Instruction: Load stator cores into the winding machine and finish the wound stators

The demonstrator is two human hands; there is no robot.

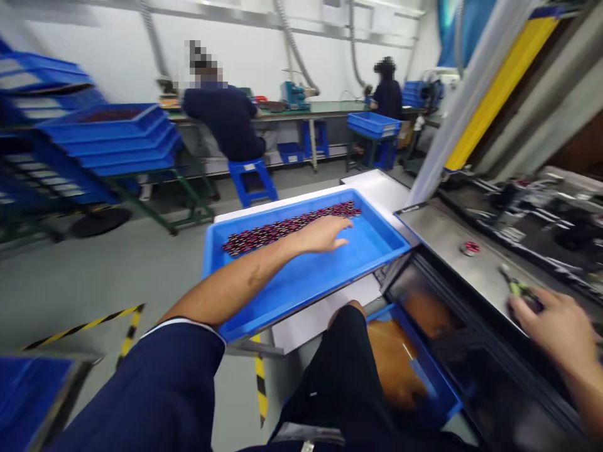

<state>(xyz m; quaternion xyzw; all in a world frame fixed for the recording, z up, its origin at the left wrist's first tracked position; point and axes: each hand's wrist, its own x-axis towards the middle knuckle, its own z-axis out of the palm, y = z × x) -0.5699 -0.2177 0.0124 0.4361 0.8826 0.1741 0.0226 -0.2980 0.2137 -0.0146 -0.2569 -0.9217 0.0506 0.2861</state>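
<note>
My left hand (pixel 326 233) is over the shallow blue tray (pixel 306 285), palm down. Its fingers and thumb are apart with nothing between them. Beneath and beyond it, rows of small round dark-and-red parts (pixel 264 237) lie along the tray's far side. Over at the right, my right hand (pixel 553 323) is closed on a small pair of pliers (pixel 518 289) with green and black handles; motion blurs its details. A single round part (pixel 470 248), red and silver, rests on the metal worktop (pixel 436 235) beyond that hand.
A machine bed with metal fixtures (pixel 527 210) and a yellow-edged post (pixel 502 94) rise at the right. Below sits another blue bin (pixel 436 389). Stacked blue trays (pixel 117 147) stand at the left. Two people (pixel 221 116) sit at the back bench (pixel 330 108).
</note>
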